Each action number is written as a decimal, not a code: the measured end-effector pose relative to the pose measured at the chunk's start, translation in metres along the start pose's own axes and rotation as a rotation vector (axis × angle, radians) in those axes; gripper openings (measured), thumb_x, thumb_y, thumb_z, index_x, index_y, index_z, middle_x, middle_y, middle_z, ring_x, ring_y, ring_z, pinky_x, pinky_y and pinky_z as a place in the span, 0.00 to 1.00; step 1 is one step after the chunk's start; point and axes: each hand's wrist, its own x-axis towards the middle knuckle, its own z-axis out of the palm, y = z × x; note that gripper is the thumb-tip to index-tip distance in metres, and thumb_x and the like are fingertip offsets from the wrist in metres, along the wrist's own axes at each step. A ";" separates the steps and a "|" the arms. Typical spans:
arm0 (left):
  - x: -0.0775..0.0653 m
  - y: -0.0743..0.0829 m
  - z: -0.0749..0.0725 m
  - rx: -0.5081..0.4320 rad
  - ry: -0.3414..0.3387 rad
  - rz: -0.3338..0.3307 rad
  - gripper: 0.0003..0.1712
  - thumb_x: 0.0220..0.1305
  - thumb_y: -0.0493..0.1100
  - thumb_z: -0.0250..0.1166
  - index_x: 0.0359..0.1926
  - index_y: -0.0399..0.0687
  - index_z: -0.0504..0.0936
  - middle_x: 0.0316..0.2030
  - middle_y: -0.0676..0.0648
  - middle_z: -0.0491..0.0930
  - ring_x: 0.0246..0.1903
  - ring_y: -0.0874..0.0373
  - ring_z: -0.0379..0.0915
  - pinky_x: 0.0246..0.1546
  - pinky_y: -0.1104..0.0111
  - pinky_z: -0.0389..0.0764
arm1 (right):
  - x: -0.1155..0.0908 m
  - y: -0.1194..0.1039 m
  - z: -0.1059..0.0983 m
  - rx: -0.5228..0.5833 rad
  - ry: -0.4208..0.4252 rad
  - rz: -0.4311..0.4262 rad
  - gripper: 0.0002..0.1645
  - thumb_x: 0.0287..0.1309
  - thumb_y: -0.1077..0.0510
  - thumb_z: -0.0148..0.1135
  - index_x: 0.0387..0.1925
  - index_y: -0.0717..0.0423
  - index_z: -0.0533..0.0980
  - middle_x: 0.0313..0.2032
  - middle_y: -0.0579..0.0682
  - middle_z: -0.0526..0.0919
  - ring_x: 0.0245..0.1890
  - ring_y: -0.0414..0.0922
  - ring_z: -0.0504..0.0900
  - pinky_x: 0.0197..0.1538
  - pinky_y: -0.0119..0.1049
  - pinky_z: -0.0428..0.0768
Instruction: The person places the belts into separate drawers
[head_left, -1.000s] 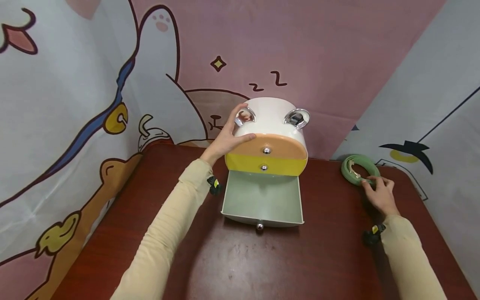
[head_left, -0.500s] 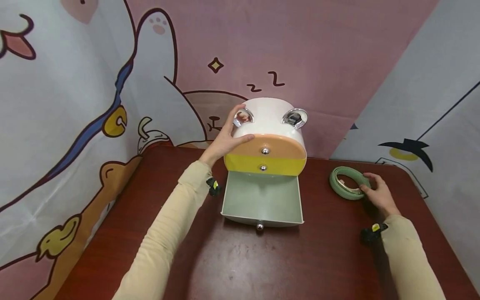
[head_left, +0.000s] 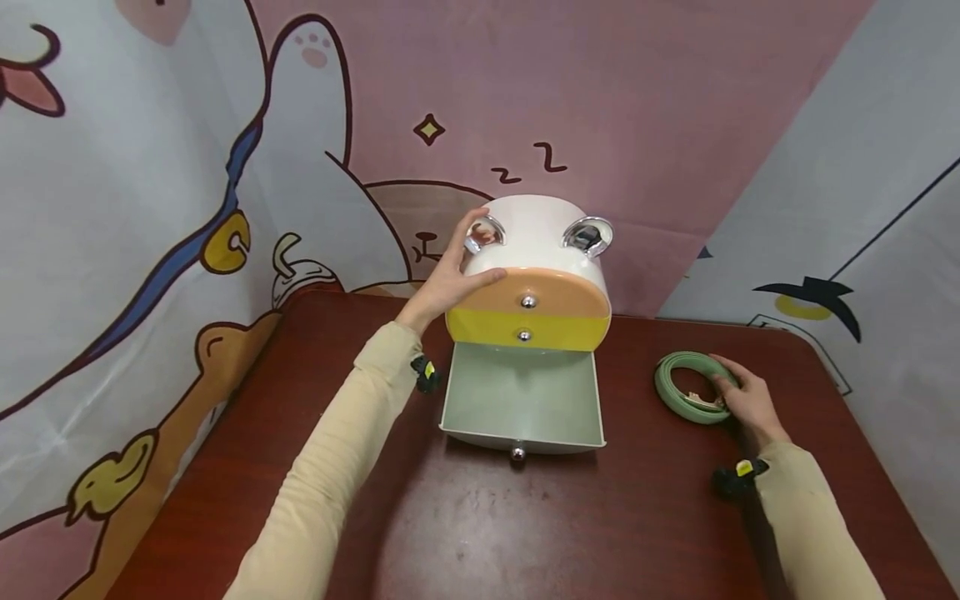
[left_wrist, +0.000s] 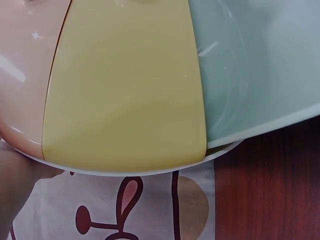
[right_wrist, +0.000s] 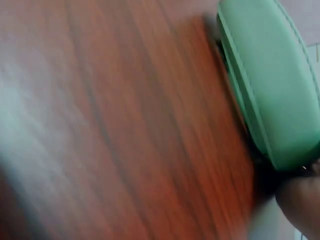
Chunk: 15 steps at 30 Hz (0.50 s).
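Observation:
A rolled green belt (head_left: 678, 406) with a gold buckle (head_left: 705, 402) is pinched at its right side by my right hand (head_left: 752, 406). In the right wrist view the stitched green belt (right_wrist: 275, 80) fills the upper right, and only a bit of a finger shows. My left hand (head_left: 447, 283) grips the upper left of a small drawer box (head_left: 536, 250), with the thumb on its front and a finger by the left silver ear. The box has an orange top drawer, a yellow middle drawer (left_wrist: 125, 90), and a pale green bottom drawer (head_left: 525, 400) pulled out, with nothing visible inside.
The box stands on a dark red wooden table (head_left: 570, 525) near its back edge. A cartoon-printed cloth (head_left: 637, 125) hangs behind and at both sides. A silver knob (head_left: 518, 453) juts from the front of the bottom drawer.
My right hand has brought the belt toward me and a little left, its buckle turning to the near right side. My left hand keeps its hold on the box.

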 end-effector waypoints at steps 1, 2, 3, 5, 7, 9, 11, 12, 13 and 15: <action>0.001 -0.004 -0.001 0.000 0.001 0.002 0.51 0.61 0.37 0.68 0.75 0.60 0.46 0.75 0.50 0.38 0.73 0.48 0.35 0.68 0.53 0.48 | 0.000 0.000 0.002 0.033 0.017 -0.006 0.29 0.73 0.54 0.47 0.70 0.60 0.61 0.54 0.53 0.72 0.31 0.32 0.73 0.30 0.26 0.74; 0.002 -0.008 -0.001 -0.001 0.003 0.004 0.51 0.61 0.37 0.68 0.75 0.62 0.46 0.75 0.52 0.38 0.73 0.49 0.35 0.68 0.53 0.47 | 0.000 0.000 0.004 0.074 0.029 -0.010 0.28 0.73 0.55 0.48 0.70 0.59 0.62 0.51 0.47 0.73 0.32 0.31 0.74 0.30 0.25 0.75; 0.003 -0.012 -0.002 0.001 0.007 0.003 0.51 0.61 0.38 0.68 0.75 0.63 0.46 0.75 0.53 0.38 0.73 0.50 0.35 0.68 0.54 0.47 | 0.000 -0.001 0.005 0.121 0.041 -0.013 0.28 0.72 0.56 0.49 0.70 0.59 0.63 0.49 0.42 0.73 0.32 0.31 0.75 0.30 0.24 0.75; 0.006 -0.020 -0.002 0.007 0.016 0.004 0.52 0.60 0.39 0.69 0.75 0.67 0.46 0.75 0.56 0.38 0.73 0.53 0.35 0.68 0.55 0.47 | 0.000 -0.001 0.008 0.186 0.050 -0.031 0.27 0.71 0.58 0.51 0.69 0.59 0.64 0.45 0.34 0.73 0.35 0.31 0.76 0.31 0.23 0.75; 0.007 -0.023 -0.002 0.016 0.025 0.005 0.52 0.60 0.40 0.69 0.75 0.70 0.46 0.74 0.58 0.38 0.72 0.57 0.36 0.68 0.55 0.48 | 0.000 -0.003 0.012 0.218 0.037 -0.048 0.27 0.71 0.58 0.52 0.68 0.58 0.65 0.46 0.31 0.73 0.40 0.29 0.75 0.34 0.21 0.74; 0.007 -0.024 -0.002 0.021 0.030 0.014 0.52 0.60 0.40 0.69 0.74 0.71 0.46 0.74 0.59 0.39 0.72 0.58 0.37 0.68 0.55 0.48 | 0.000 -0.005 0.016 0.218 0.018 -0.067 0.27 0.71 0.59 0.52 0.68 0.58 0.65 0.46 0.31 0.73 0.42 0.28 0.74 0.35 0.20 0.74; 0.007 -0.024 -0.001 0.018 0.029 0.025 0.52 0.60 0.40 0.69 0.74 0.71 0.47 0.74 0.58 0.40 0.72 0.57 0.38 0.68 0.56 0.48 | 0.000 -0.008 0.020 0.196 0.005 -0.088 0.26 0.71 0.60 0.52 0.68 0.57 0.66 0.47 0.30 0.73 0.43 0.27 0.74 0.35 0.20 0.73; 0.007 -0.023 -0.001 0.017 0.028 0.030 0.51 0.60 0.40 0.69 0.74 0.71 0.47 0.74 0.58 0.40 0.72 0.56 0.39 0.68 0.56 0.49 | 0.000 -0.010 0.023 0.196 -0.003 -0.098 0.26 0.71 0.61 0.51 0.68 0.57 0.66 0.48 0.30 0.73 0.43 0.27 0.74 0.36 0.20 0.74; 0.007 -0.023 -0.001 0.015 0.028 0.035 0.51 0.60 0.40 0.69 0.74 0.70 0.47 0.74 0.57 0.40 0.72 0.54 0.39 0.68 0.56 0.49 | 0.000 -0.012 0.025 0.186 -0.010 -0.111 0.26 0.71 0.61 0.51 0.68 0.58 0.66 0.48 0.30 0.73 0.43 0.27 0.74 0.36 0.19 0.73; 0.006 -0.022 -0.001 0.014 0.031 0.030 0.51 0.60 0.39 0.70 0.74 0.71 0.48 0.74 0.57 0.41 0.72 0.55 0.39 0.68 0.57 0.49 | 0.000 -0.017 0.031 0.208 -0.020 -0.126 0.25 0.70 0.63 0.51 0.67 0.57 0.67 0.47 0.31 0.74 0.41 0.28 0.75 0.34 0.20 0.74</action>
